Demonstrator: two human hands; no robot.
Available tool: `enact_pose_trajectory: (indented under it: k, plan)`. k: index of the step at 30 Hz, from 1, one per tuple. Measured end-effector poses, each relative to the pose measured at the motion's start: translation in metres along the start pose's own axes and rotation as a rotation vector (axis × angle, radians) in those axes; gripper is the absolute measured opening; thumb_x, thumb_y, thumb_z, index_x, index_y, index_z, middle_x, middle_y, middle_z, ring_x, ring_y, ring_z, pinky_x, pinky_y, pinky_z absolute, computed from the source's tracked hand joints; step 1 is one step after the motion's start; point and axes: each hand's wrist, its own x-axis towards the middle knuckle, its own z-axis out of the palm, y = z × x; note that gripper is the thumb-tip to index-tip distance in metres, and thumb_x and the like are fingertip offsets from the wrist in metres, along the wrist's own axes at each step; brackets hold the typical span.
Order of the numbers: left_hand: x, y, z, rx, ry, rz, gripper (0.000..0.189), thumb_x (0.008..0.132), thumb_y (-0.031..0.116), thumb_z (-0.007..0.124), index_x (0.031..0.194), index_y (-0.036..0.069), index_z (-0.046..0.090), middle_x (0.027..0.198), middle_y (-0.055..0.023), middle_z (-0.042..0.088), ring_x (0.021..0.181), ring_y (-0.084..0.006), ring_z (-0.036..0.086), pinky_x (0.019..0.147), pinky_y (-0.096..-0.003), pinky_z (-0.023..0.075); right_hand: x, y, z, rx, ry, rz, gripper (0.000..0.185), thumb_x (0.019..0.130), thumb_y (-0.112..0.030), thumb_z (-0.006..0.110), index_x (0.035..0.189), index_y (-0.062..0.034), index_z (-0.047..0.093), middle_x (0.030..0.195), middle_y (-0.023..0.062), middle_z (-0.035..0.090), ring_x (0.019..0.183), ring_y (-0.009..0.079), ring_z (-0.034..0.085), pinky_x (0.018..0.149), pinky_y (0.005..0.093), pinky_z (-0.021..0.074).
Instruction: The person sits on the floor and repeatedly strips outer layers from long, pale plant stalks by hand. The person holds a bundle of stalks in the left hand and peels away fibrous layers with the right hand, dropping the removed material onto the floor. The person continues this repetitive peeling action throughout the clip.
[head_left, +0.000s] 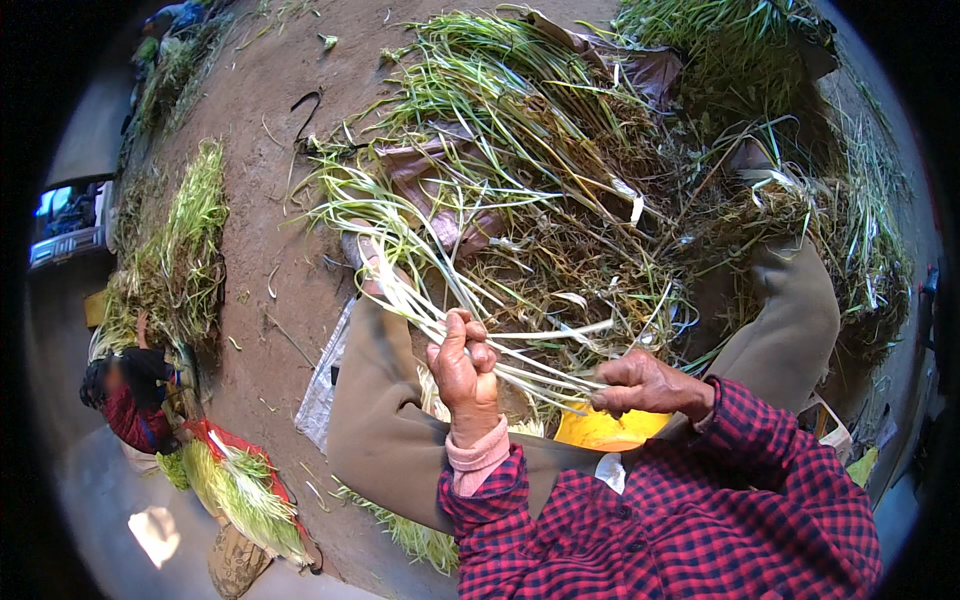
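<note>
My left hand (466, 367) grips a small bunch of long, pale-stemmed green stalks (420, 304). Their thin leafy tops fan out up and to the left, over my left shin. At the bunch's white lower ends, the bent fingers of my right hand (637, 382) pinch the stem tips. Between my knees, below the right hand, part of a yellow plastic container (615, 429) shows. Beyond my hands lies a litter of brown roots and stripped leaves (592, 285). Past that rests a large heap of uncleaned green stalks (510, 97).
Another green heap (712, 37) stands at upper right. Bare earth floor (262, 195) stretches to the left, with a pile of stalks (191, 225) along it. At lower left, a person (135, 397) sits near cleaned stalks (247, 495) on red sheeting. A white sack (326, 379) lies beside my left leg.
</note>
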Motion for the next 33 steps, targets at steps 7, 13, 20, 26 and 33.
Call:
enact_pose_trajectory:
  k: [7, 13, 20, 26, 33]
  plan:
    - [0.003, -0.005, -0.004, -0.129, -0.226, -0.307, 0.015, 0.092, 0.024, 0.044, 0.092, 0.010, 0.050, 0.067, 0.0007, 0.051, 0.038, -0.0021, 0.040, 0.035, -0.0161, 0.0297, -0.019, -0.005, 0.005, -0.102, 0.144, -0.258, 0.023, 0.083, -0.021, 0.059, 0.080, 0.0017, 0.057, 0.063, 0.0042, 0.055, 0.058, 0.0111, 0.051, 0.054, 0.0267, 0.0410]
    - [0.002, -0.002, 0.001, -0.218, -0.367, -0.399, 0.019, 0.095, 0.025, 0.035, 0.096, 0.010, 0.046, 0.067, 0.0002, 0.050, 0.038, -0.0030, 0.042, 0.038, -0.0171, 0.0341, -0.032, -0.004, -0.009, -0.651, 0.314, -0.512, 0.016, 0.072, -0.012, 0.065, 0.083, -0.0027, 0.058, 0.065, 0.0080, 0.052, 0.058, 0.0222, 0.053, 0.052, 0.0312, 0.0417]
    - [-0.007, 0.003, 0.013, -0.094, -0.534, -0.373, 0.020, 0.092, 0.023, 0.044, 0.093, 0.004, 0.050, 0.060, -0.0035, 0.051, 0.034, -0.0034, 0.038, 0.033, -0.0143, 0.0336, -0.038, -0.019, -0.008, -1.279, 0.127, -0.703, 0.013, 0.071, -0.016, 0.052, 0.082, -0.0088, 0.053, 0.069, 0.0019, 0.050, 0.063, 0.0165, 0.053, 0.057, 0.0295, 0.0441]
    - [-0.013, 0.000, 0.019, 0.173, -0.625, -0.332, 0.021, 0.090, 0.023, 0.049, 0.089, 0.002, 0.052, 0.058, -0.0039, 0.052, 0.034, -0.0030, 0.037, 0.033, -0.0138, 0.0295, -0.027, -0.009, -0.006, -1.383, -0.204, -0.682, 0.013, 0.071, -0.014, 0.050, 0.079, -0.0045, 0.048, 0.068, 0.0041, 0.047, 0.064, 0.0170, 0.054, 0.057, 0.0298, 0.0447]
    - [-0.011, 0.001, 0.020, 0.141, -0.660, -0.317, 0.021, 0.089, 0.023, 0.050, 0.089, 0.002, 0.052, 0.058, -0.0038, 0.052, 0.034, -0.0029, 0.036, 0.033, -0.0137, 0.0283, -0.026, 0.015, -0.014, -0.857, -0.328, -0.262, 0.044, 0.074, -0.023, 0.062, 0.110, -0.0060, 0.044, 0.086, 0.0097, 0.056, 0.071, 0.0262, 0.058, 0.062, 0.0354, 0.0469]
